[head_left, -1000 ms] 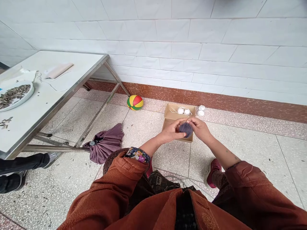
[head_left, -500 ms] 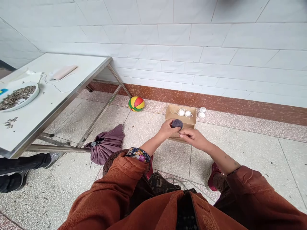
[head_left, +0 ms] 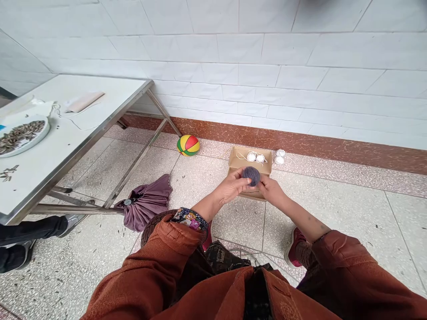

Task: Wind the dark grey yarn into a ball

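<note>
"One yarn ball [head_left: 251,176] in hand; what's it like?"

"Purple-grey, round, closely wound, held above the cardboard box [head_left: 235,166]. The left hand [head_left: 232,184] grasps it between thumb and fingers."

"And the right hand [head_left: 271,190]?"

"Fingertips at the ball's right side; whether they pinch a strand, I cannot tell."

"Surroundings?"

"Speckled terrazzo floor [head_left: 333,204], white tiled wall [head_left: 283,49] above reddish-brown skirting [head_left: 213,130], metal-framed table [head_left: 113,86] at left, a red, yellow and green ball [head_left: 188,145] near it."

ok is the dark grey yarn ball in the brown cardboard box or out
Out: the left hand holds the yarn ball above the box.
</note>
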The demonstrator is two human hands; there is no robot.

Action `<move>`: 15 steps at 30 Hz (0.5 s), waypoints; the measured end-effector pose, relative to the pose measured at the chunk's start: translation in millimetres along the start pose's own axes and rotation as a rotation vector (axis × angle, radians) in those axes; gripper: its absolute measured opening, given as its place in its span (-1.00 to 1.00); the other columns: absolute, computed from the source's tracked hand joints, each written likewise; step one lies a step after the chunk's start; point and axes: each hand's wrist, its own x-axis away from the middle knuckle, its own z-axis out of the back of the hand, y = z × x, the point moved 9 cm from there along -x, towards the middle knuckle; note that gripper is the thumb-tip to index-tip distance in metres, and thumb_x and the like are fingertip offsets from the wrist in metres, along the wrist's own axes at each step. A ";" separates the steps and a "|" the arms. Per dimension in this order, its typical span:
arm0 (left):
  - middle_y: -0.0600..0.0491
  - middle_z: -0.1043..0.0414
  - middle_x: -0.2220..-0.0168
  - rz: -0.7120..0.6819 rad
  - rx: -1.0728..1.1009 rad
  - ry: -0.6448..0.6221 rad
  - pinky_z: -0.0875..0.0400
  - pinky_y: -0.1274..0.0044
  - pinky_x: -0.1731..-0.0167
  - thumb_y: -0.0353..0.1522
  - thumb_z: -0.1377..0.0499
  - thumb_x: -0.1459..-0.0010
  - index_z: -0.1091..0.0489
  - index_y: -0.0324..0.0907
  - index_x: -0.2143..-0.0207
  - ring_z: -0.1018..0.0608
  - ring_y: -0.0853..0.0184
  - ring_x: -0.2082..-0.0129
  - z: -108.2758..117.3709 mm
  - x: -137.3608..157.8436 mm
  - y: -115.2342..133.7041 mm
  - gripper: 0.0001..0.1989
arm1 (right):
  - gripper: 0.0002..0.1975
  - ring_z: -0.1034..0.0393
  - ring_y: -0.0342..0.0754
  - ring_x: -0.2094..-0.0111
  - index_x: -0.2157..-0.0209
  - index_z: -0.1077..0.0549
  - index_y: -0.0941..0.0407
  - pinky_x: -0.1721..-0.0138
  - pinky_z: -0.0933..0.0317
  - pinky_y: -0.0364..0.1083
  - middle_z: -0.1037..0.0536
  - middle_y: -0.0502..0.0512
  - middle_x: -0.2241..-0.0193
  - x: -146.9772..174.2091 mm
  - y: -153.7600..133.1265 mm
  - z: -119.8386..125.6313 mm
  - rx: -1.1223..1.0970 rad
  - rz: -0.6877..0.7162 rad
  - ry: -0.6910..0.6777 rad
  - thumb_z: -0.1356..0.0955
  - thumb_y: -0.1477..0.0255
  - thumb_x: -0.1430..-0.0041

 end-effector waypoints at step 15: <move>0.00 -0.50 0.14 0.002 -0.517 -0.043 -0.39 0.38 0.05 -0.33 -0.45 0.09 -0.45 -0.18 -0.02 -0.51 0.31 0.19 1.7 -7.1 -18.8 -0.42 | -0.75 -0.46 0.01 0.29 0.33 -0.54 0.06 0.19 -0.32 -0.02 -0.59 0.08 0.36 -5.3 -31.3 48.1 -0.072 0.137 0.157 -0.34 0.20 -0.32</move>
